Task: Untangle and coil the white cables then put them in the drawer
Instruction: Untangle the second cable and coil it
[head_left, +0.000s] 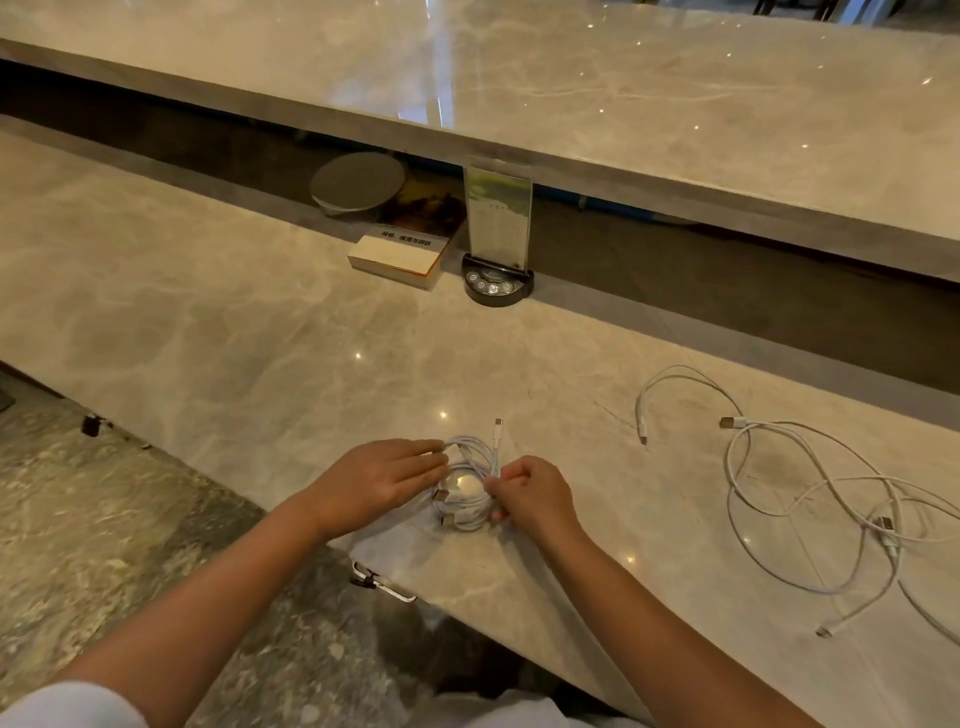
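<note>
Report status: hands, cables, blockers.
Left hand flat on the coiled white cable, right hand pinching its wraps. Loose white cables still tangled on countertop, right side. No drawer visible open.

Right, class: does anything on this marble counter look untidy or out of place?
Yes. The loose white cables sprawl in crossing loops at the counter's right, still uncoiled, unlike the neat coil between the left hand and right hand.
</note>
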